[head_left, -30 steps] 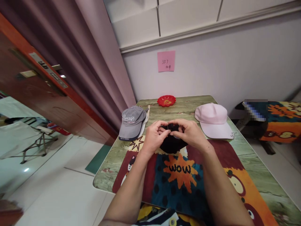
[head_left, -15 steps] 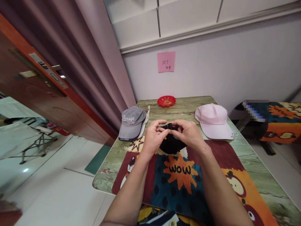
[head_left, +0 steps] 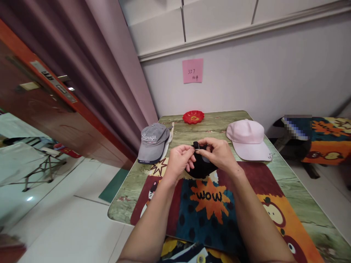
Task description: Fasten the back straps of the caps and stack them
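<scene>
A black cap is held over the near-middle of the table, just beyond the orange "WOW" burst, with its rounded body toward the person and a short strap end standing up, pointing away toward the wall. Its brim does not show, so neither the way that it faces nor its long axis can be told. The left hand has thumb and forefinger pinched at the strap, its other fingers curled; the right hand grips beside it, thumb and forefinger narrow around one small metal buckle. Beneath lies one patchwork mat on one green wood-patterned table. Two other caps flank the hands: one grey cap lettered "Always" at the left, brim toward the person, with a pale edge of something showing behind it, and one pink cap at the right, brim angled toward the person and rightward. One red scalloped dish sits near the far edge, and one pink note is stuck on the wall above. Farther out are one curtain and one door at the left, and a second similar mat at the right.
</scene>
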`<state>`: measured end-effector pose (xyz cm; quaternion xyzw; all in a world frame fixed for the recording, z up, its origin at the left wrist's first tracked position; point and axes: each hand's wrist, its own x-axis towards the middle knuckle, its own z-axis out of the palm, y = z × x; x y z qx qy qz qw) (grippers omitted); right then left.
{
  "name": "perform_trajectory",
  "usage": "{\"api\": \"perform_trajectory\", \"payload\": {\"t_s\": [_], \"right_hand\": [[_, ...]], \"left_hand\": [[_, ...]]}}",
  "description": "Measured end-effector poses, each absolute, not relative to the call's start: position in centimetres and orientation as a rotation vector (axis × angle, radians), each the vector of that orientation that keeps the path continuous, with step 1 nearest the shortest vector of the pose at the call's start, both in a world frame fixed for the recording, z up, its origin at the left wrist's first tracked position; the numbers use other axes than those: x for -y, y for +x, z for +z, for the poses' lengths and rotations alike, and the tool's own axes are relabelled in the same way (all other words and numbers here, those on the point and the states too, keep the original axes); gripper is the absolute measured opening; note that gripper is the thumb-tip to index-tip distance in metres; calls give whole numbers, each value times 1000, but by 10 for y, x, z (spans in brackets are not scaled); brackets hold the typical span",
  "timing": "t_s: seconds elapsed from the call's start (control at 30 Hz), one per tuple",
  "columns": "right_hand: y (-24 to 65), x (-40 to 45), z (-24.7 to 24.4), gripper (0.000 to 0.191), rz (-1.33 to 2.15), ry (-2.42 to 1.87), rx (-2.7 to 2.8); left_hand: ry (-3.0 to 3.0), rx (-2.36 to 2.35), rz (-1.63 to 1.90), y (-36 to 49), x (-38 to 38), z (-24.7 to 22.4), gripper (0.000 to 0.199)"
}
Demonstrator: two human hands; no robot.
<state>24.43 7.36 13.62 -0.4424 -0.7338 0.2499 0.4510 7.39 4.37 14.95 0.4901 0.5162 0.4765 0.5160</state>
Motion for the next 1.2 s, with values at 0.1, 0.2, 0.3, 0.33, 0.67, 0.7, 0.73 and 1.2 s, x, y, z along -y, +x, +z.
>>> {"api": "perform_trajectory", "payload": {"t_s": [0.1,0.2,0.3,0.33,0.67,0.7,0.73,1.2], "right_hand": [[245,-73,136,19,618,-1075,1821],[245,-73,135,17,622,-1057,1837],[244,-73,136,13,617,-1052,1848],[244,-72,137,14,619,-1056,1852],[238,-71,139,20,611,-1061,1903],[238,-71,138,22,607,-1062,1906],[237,-71,138,25,603,-1062,1907],[236,-70,137,27,516,-989,1906]], "left_hand": [[1068,-1162,1138,73,-44,151,41],[1001,-1130,1139,70,-45,152,47],[994,-1136,1138,69,-46,152,48],[1003,-1139,1138,69,-46,151,47],[1109,-1248,1178,72,-45,150,46],[1119,-1265,1177,72,-45,150,45],[1130,-1281,1178,72,-44,150,44],[1162,-1287,1194,73,-43,150,41]]}}
